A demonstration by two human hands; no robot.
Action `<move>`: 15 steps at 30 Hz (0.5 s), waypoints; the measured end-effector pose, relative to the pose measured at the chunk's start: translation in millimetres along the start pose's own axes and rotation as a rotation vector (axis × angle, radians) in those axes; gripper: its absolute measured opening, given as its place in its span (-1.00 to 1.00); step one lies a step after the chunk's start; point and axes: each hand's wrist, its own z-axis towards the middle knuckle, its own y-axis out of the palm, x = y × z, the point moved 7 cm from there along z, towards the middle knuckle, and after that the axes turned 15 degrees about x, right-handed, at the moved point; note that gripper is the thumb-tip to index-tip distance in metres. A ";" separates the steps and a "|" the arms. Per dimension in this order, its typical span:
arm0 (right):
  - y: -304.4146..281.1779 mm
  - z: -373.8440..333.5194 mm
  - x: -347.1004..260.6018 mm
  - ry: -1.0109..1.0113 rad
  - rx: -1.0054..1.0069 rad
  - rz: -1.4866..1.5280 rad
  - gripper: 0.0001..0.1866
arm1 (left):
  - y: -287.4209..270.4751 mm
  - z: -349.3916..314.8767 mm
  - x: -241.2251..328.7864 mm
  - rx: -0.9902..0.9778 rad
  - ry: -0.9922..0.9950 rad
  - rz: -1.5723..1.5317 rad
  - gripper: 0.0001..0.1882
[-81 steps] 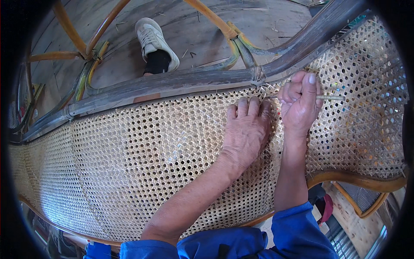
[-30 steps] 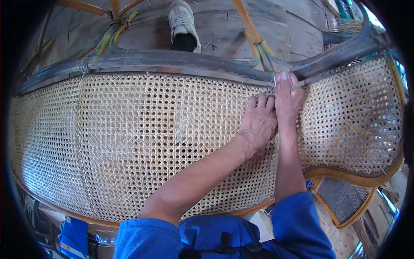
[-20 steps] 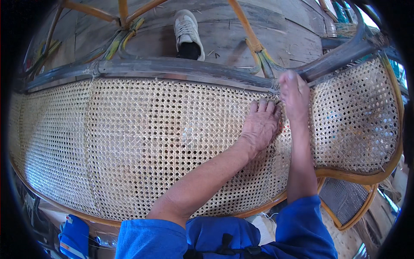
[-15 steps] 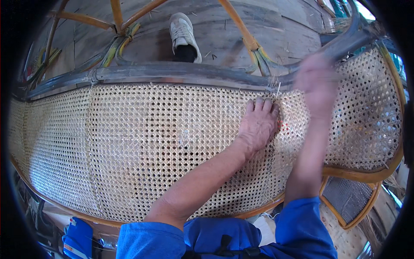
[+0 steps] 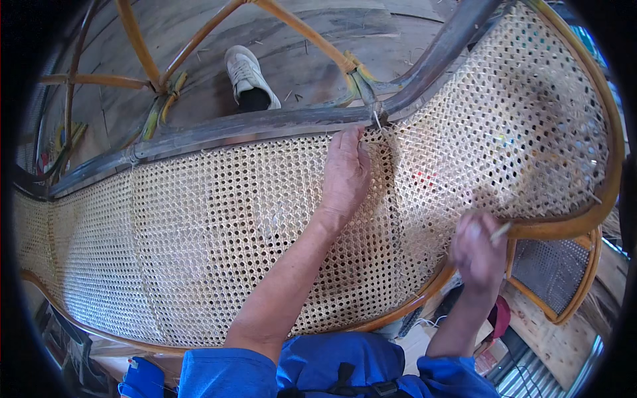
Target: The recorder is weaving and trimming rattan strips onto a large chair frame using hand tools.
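Observation:
A long woven cane panel [image 5: 192, 245] in a rattan frame [image 5: 577, 229] stretches across in front of me. My left hand [image 5: 345, 176] lies on the weave with its fingers stretched toward the dark far pole [image 5: 265, 124]. The fingertips touch the panel's far edge. Close to them a thin pale strand end [image 5: 377, 119] sticks up beside a bound joint. My right hand [image 5: 476, 249], a little blurred, is closed over the near right edge. From its fingers juts a short pale stick [image 5: 500, 232]; the rest of it is hidden in the hand.
Beyond the pole, tan rattan struts [image 5: 298, 33] rise from the frame over a wooden floor [image 5: 371, 26]. A white shoe [image 5: 249, 69] stands there. A smaller cane piece [image 5: 554, 272] lies under the right edge. Something blue [image 5: 142, 378] sits at the lower left.
My right hand has come from the far pole back to the near edge. The left hand has shifted left and up to the panel's far edge. The view has turned a little.

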 end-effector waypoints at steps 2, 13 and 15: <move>-28.3 -31.3 15.8 0.101 -0.020 -0.009 -0.72 | 4.0 -1.3 0.6 0.004 0.040 0.028 -0.68; -169.7 -125.9 194.9 0.473 0.420 -0.044 -0.69 | 16.0 -2.2 7.0 -0.010 0.281 0.156 -0.78; -159.7 -126.9 198.1 0.475 0.353 -0.012 -0.69 | 14.9 -5.0 8.5 -0.001 0.285 0.163 -0.80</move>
